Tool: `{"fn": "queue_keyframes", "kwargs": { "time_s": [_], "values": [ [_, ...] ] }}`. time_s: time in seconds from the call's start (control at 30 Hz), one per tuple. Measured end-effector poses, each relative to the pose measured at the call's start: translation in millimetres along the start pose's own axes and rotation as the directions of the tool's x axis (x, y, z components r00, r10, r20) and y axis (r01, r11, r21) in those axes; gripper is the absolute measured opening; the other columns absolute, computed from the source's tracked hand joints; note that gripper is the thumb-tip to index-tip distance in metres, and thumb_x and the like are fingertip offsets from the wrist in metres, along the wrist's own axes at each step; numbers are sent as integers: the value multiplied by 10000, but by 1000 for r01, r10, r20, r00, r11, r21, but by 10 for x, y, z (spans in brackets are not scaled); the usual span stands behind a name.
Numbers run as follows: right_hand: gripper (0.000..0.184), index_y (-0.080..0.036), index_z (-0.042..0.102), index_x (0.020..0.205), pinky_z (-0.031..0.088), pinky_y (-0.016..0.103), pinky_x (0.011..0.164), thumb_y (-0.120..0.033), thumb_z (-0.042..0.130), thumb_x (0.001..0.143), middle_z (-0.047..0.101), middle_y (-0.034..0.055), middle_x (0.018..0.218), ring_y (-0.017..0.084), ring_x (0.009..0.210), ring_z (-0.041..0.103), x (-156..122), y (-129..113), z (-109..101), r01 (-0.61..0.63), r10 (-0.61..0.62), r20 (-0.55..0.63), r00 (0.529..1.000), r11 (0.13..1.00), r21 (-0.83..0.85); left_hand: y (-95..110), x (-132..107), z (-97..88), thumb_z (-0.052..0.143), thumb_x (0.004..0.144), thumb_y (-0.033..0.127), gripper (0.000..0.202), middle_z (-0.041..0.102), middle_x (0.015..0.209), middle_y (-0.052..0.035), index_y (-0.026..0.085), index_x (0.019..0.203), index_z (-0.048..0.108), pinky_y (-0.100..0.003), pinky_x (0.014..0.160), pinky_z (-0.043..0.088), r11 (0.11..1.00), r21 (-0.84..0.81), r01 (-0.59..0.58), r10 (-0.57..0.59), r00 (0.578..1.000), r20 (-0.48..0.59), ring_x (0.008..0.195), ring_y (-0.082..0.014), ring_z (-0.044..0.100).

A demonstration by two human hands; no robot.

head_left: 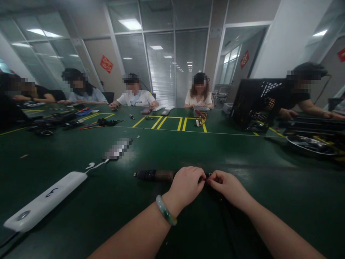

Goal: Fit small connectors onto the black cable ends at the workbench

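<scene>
My left hand (185,185), with a green bangle on its wrist, is closed over a dark cylindrical tool (155,175) that lies on the green table (172,151) and sticks out to the left. My right hand (226,185) meets it fingertip to fingertip and pinches a small dark part at the tool's right end; what the part is stays hidden. Dark cables run from under my right hand toward me.
A white power bank (44,205) with a white cable lies at the near left. Several seated people work along the far edge among tools, wires and yellow tape marks (167,122). A black computer case (256,104) and a dark tray (309,144) stand at the right.
</scene>
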State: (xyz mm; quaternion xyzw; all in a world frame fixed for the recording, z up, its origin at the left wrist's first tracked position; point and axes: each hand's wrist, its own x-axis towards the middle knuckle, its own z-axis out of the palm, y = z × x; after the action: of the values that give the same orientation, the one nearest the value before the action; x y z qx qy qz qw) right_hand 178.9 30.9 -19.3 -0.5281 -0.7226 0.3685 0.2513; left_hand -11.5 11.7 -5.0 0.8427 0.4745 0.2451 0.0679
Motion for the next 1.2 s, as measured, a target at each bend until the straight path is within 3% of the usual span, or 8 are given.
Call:
{"fn": "queue_keyframes", "kwargs": {
  "time_s": [0.13, 0.23, 0.4, 0.63, 0.9, 1.2],
  "values": [
    [164, -190, 623, 748, 414, 232, 567, -331, 567, 810, 652, -4, 704, 147, 629, 582, 5, -23, -2, 19, -19, 6, 1000, 1000, -4, 14, -6, -32, 598, 831, 198, 104, 622, 1131, -14, 221, 932, 602, -428, 1057, 313, 998, 4, -58, 58, 996, -74, 1105, -199, 529],
    [161, -191, 620, 747, 414, 229, 560, -330, 568, 809, 652, -6, 704, 145, 622, 579, 2, -40, -11, 9, -9, 11, 1000, 1000, 3, 28, -6, -68, 597, 828, 195, 108, 614, 1151, -20, 220, 933, 603, -445, 1090, 260, 998, 22, -52, 54, 994, -90, 1140, -200, 508],
    [168, -184, 631, 761, 412, 221, 550, -335, 575, 806, 660, 0, 714, 141, 624, 583, -2, -24, -8, 12, -12, 10, 1000, 1000, -4, 26, -12, -61, 603, 827, 206, 80, 634, 1046, -9, 220, 905, 595, -426, 1035, 319, 999, 45, -19, 22, 997, -78, 1042, -196, 546],
    [179, -168, 628, 765, 404, 208, 540, -337, 583, 803, 650, 4, 702, 128, 614, 572, -7, 22, 12, 44, -43, -34, 998, 999, 14, -36, -12, 21, 621, 812, 224, 121, 634, 924, -11, 225, 930, 595, -358, 806, 438, 999, 36, 24, -22, 998, -63, 892, -207, 575],
    [189, -171, 639, 796, 417, 211, 569, -349, 581, 817, 673, 14, 741, 140, 662, 600, 3, 66, -5, 55, -55, -17, 998, 998, 4, -77, 1, 21, 601, 834, 250, 91, 647, 975, 4, 242, 918, 637, -367, 833, 436, 1000, 18, -16, 17, 999, -41, 897, -200, 578],
    [213, -168, 684, 809, 428, 218, 577, -357, 587, 820, 691, 18, 747, 144, 660, 616, -34, -55, -69, 36, -35, 19, 999, 999, -6, -79, -6, 29, 588, 851, 278, 113, 653, 998, -1, 242, 934, 656, -368, 836, 440, 999, 28, -20, 21, 999, -39, 906, -201, 576]
  ]
}}
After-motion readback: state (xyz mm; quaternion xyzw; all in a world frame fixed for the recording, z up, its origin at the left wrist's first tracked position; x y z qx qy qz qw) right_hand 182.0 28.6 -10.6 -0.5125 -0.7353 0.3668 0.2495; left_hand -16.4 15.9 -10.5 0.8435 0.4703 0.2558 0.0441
